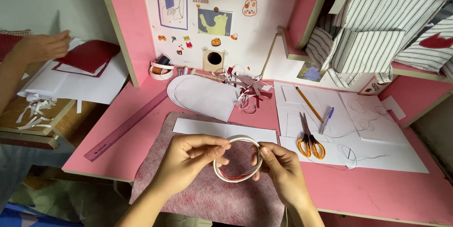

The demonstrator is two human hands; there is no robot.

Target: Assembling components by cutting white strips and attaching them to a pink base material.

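Left hand (188,154) and right hand (278,168) both closed on white tape roll (237,158), fingertips pinching rim from opposite sides, roll held upright just above pink felt sheet (188,198) at near edge of pink worktop (377,189). White paper strip (207,127) just beyond roll. Purple ruler (125,127) left, diagonal. Orange-handled scissors (309,142) right, on white paper, yellow pencil (308,103) beyond. Another person's hand (45,46) far left on paper stack.

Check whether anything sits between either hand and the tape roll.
Nothing visible does. The left hand and right hand both grip the tape roll directly, above the pink felt. The paper strip lies behind it and the scissors to the right, both apart.
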